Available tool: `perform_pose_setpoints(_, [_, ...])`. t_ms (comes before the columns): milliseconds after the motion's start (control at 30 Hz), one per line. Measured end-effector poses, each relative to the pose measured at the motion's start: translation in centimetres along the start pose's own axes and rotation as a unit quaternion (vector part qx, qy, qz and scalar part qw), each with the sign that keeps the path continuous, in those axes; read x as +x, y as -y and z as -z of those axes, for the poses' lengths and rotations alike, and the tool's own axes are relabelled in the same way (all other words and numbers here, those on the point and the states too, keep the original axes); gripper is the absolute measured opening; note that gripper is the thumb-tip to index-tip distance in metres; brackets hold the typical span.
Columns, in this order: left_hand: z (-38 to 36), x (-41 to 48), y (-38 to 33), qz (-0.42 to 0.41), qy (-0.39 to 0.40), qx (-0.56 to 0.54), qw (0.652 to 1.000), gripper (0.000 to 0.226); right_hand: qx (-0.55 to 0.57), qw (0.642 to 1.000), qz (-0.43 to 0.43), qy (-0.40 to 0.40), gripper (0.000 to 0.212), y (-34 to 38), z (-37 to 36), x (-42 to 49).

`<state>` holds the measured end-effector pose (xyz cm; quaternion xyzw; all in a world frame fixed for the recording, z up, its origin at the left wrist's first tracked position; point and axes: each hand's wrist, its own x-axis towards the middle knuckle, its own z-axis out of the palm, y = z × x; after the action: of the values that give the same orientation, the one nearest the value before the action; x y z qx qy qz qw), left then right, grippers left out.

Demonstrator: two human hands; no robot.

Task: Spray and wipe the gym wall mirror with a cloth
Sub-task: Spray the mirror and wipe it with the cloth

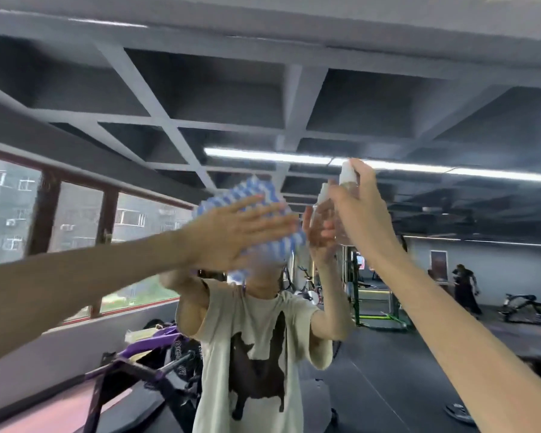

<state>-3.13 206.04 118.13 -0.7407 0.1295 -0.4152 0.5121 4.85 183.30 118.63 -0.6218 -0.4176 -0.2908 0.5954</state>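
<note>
Pressing the cloth [250, 195] on the mirror [388, 104], the left grip [231, 235] is spread flat. Just right of it, the right grip [363, 214] holds the spray bottle [347, 173] upright

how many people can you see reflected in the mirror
2. A person in a cream T-shirt at centre; a person in dark clothes far back on the right. More may be hidden behind the left hand, cloth or right hand.

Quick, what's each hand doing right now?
Left hand: open, fingers flat, pressing the cloth against the mirror.
Right hand: gripping the spray bottle.
</note>
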Motion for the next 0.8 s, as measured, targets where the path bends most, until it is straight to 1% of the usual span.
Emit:
perform_pose_setpoints(33, [0.3,-0.7,2.7,0.083,-0.023,-0.024,0.996,0.063,0.009,1.0,-0.01,0.001,0.052,0.4,-0.7,-0.4])
perform_pose_setpoints(67, [0.5,-1.6,5.7,0.203,-0.051,-0.055,0.976,0.068,0.022,1.0,-0.018,0.003,0.053,0.8,-1.6,-1.0])
perform_pose_setpoints(100, [0.8,-2.9,9.1,0.321,-0.067,-0.066,0.942,0.072,0.027,0.999,-0.022,0.001,0.056,1.3,-2.5,-1.6])
perform_pose_setpoints(133, [0.7,-4.8,12.4,0.415,-0.071,-0.062,0.905,0.073,0.022,1.0,-0.016,-0.005,0.061,1.8,-3.6,-2.3])
perform_pose_setpoints(167, [0.6,-7.0,14.8,0.477,-0.066,-0.066,0.874,0.072,0.006,1.0,-0.002,-0.015,0.066,2.4,-4.9,-2.7])
perform_pose_setpoints(200, [0.7,-8.5,15.8,0.497,-0.059,-0.072,0.863,0.071,-0.007,1.0,0.012,-0.027,0.07,3.1,-6.3,-3.1])
perform_pose_setpoints(233, [0.7,-9.4,15.4,0.486,-0.048,-0.075,0.869,0.071,-0.012,0.999,0.02,-0.035,0.072,3.8,-7.7,-3.4])
perform_pose_setpoints(267, [0.4,-10.1,14.1,0.447,-0.045,-0.067,0.891,0.07,-0.004,0.999,0.023,-0.037,0.071,4.5,-9.3,-3.7])
perform_pose_setpoints(300, [0.0,-11.0,12.3,0.373,-0.049,-0.057,0.925,0.069,0.009,0.999,0.025,-0.035,0.067,5.2,-11.2,-3.9])
perform_pose_setpoints(333, [-0.5,-12.0,10.0,0.273,-0.041,-0.047,0.96,0.067,0.005,0.999,0.034,-0.027,0.062,5.8,-12.6,-4.1])
perform_pose_setpoints(367, [-1.0,-13.6,8.4,0.172,-0.029,-0.031,0.984,0.064,-0.013,0.998,0.054,-0.026,0.058,6.5,-14.2,-4.5])
perform_pose_setpoints(400, [-1.3,-15.4,8.2,0.103,-0.015,-0.011,0.995,0.061,-0.033,0.996,0.075,-0.033,0.056,7.3,-15.6,-4.7])
perform_pose_setpoints(433, [-1.4,-17.1,9.4,0.093,-0.01,-0.008,0.996,0.06,-0.045,0.994,0.094,-0.037,0.055,7.8,-16.8,-4.9])
perform_pose_setpoints(467, [-1.5,-18.7,11.2,0.149,-0.019,-0.023,0.988,0.06,-0.052,0.992,0.106,-0.034,0.055,8.3,-17.9,-5.3])
perform_pose_setpoints(500, [-1.4,-20.2,13.3,0.24,-0.043,-0.046,0.969,0.061,-0.05,0.992,0.113,-0.033,0.056,8.7,-18.9,-5.6])
perform_pose_setpoints(533, [-1.3,-21.5,15.3,0.337,-0.066,-0.068,0.937,0.063,-0.051,0.991,0.116,-0.031,0.057,8.8,-19.6,-5.9])
perform_pose_setpoints(567, [-1.4,-22.6,16.7,0.406,-0.075,-0.081,0.907,0.065,-0.057,0.991,0.117,-0.032,0.057,8.8,-20.4,-6.2])
perform_pose_setpoints(600, [-1.7,-23.3,17.5,0.436,-0.066,-0.087,0.893,0.066,-0.064,0.991,0.115,-0.034,0.056,8.6,-21.1,-6.3])
perform_pose_setpoints(700, [-2.1,-22.9,17.6,0.451,-0.069,-0.099,0.884,0.066,-0.057,0.993,0.095,-0.044,0.053,7.9,-22.6,-6.8])
perform_pose_setpoints(767, [-1.6,-21.9,17.3,0.485,-0.085,-0.126,0.861,0.067,-0.058,0.993,0.089,-0.046,0.054,7.6,-23.3,-7.2])
perform_pose_setpoints(800, [-1.3,-21.4,16.9,0.487,-0.089,-0.128,0.859,0.067,-0.05,0.994,0.083,-0.046,0.055,7.8,-23.5,-7.3])
